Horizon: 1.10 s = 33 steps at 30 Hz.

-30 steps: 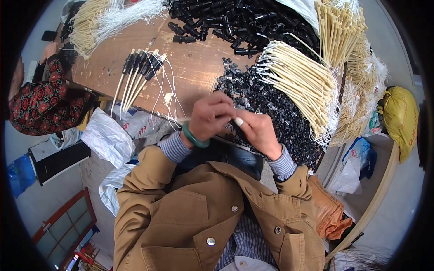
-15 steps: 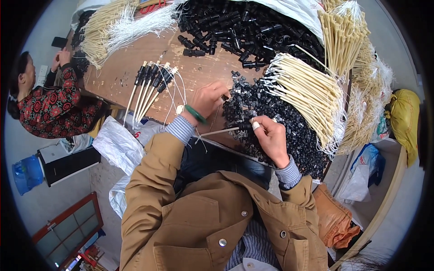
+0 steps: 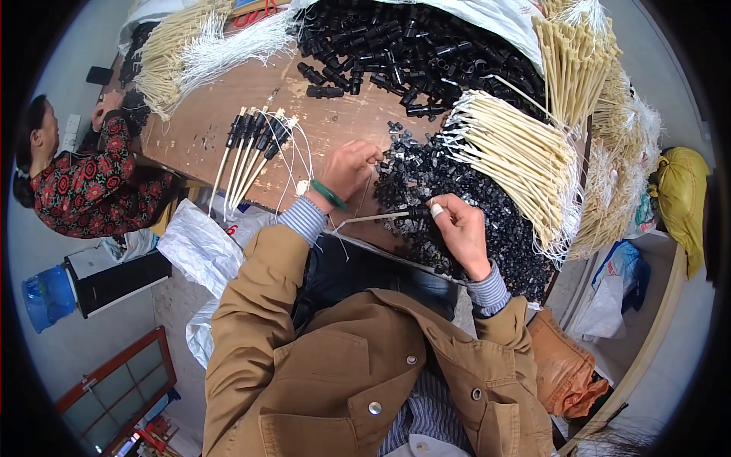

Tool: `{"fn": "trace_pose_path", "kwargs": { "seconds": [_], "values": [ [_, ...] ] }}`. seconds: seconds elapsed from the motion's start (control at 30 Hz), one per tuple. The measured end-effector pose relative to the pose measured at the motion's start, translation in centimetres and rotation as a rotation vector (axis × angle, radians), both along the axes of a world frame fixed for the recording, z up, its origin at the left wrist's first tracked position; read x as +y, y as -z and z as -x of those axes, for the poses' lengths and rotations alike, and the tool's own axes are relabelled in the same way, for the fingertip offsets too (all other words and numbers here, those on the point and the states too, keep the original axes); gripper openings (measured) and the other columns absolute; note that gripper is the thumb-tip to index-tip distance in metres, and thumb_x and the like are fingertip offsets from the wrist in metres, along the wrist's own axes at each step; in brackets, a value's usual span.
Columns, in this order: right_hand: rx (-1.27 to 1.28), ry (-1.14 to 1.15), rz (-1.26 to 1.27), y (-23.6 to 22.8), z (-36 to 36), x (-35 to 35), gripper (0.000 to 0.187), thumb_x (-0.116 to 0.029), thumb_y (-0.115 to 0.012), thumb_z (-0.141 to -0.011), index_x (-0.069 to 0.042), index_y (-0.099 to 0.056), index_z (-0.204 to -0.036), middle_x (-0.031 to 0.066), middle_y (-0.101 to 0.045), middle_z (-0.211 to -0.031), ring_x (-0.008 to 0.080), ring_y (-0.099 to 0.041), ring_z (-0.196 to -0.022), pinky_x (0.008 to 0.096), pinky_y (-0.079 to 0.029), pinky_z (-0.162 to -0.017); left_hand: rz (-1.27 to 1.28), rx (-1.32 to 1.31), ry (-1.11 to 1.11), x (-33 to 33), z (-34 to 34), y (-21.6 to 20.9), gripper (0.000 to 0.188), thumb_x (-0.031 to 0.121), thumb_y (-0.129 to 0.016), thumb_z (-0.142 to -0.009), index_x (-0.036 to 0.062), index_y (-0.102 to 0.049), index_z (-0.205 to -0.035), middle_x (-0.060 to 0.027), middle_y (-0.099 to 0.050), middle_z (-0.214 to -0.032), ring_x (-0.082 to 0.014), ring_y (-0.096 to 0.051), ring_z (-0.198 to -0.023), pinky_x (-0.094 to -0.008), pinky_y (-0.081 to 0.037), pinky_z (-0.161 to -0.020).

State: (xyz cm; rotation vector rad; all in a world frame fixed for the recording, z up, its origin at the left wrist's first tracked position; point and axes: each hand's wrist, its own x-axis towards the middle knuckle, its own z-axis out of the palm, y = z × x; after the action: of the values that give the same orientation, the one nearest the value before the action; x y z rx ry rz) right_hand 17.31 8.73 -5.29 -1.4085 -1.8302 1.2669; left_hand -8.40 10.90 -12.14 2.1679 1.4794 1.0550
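Note:
A pale stick [image 3: 384,217] with a black plastic fitting [image 3: 415,212] at one end is pinched in my right hand [image 3: 462,232], whose thumb has a white wrap. White string trails from the stick's other end. My left hand [image 3: 352,166], with a green bangle [image 3: 329,195] at the wrist, has its fingertips pressed together at the left edge of a heap of small black plastic pieces [image 3: 495,206]. What sits between those fingertips is too small to make out. Several sticks with black fittings [image 3: 255,141] lie fanned out to the left of my left hand.
Large black fittings [image 3: 381,53] are piled at the back of the brown table [image 3: 198,107]. Bundles of pale sticks [image 3: 518,160] with white strings rest on the right; another bundle [image 3: 164,68] is back left. A person in a patterned top [image 3: 91,175] sits left, near a dark phone [image 3: 99,75].
My right hand and the stick have shifted slightly to the right. My left hand stays almost in place at the heap's edge. The other person's hands have shifted slightly near the phone.

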Motion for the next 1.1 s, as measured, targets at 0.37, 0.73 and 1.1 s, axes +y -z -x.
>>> {"fn": "trace_pose_path", "kwargs": {
  "seconds": [0.37,0.73,1.1],
  "values": [
    [0.022,0.003,0.009,0.2,0.3,-0.3,0.011,-0.004,-0.059,-0.086,0.000,-0.069,-0.090,-0.0045,-0.048,-0.058,0.0057,-0.034,-0.051,0.0206,-0.028,-0.048,-0.101,0.031,0.048,0.4,-1.4,-1.0,0.023,-0.003,-0.062,-0.065,0.0059,-0.062,-0.086,0.0002,-0.059,-0.078,-0.0137,-0.049,-0.063,-0.0254,-0.042,-0.059],
    [0.009,0.025,0.038,0.6,1.4,0.6,0.013,0.000,-0.057,-0.082,0.001,-0.068,-0.087,-0.0028,-0.049,-0.059,0.0070,-0.035,-0.052,0.0207,-0.030,-0.049,0.213,-0.479,0.054,-4.1,-7.2,-6.5,0.026,-0.003,-0.063,-0.067,0.0072,-0.068,-0.091,-0.0023,-0.061,-0.082,-0.0145,-0.052,-0.065,-0.0245,-0.043,-0.059],
    [0.144,0.004,-0.126,2.2,2.4,-0.3,0.014,-0.003,-0.055,-0.075,-0.004,-0.067,-0.081,0.0032,-0.054,-0.057,0.0167,-0.040,-0.045,0.0295,-0.036,-0.045,-0.090,-0.260,0.010,-5.0,-8.6,-6.6,0.023,-0.005,-0.063,-0.067,0.0075,-0.069,-0.085,-0.0019,-0.062,-0.087,-0.0173,-0.054,-0.073,-0.0252,-0.044,-0.064]
  ]
}}
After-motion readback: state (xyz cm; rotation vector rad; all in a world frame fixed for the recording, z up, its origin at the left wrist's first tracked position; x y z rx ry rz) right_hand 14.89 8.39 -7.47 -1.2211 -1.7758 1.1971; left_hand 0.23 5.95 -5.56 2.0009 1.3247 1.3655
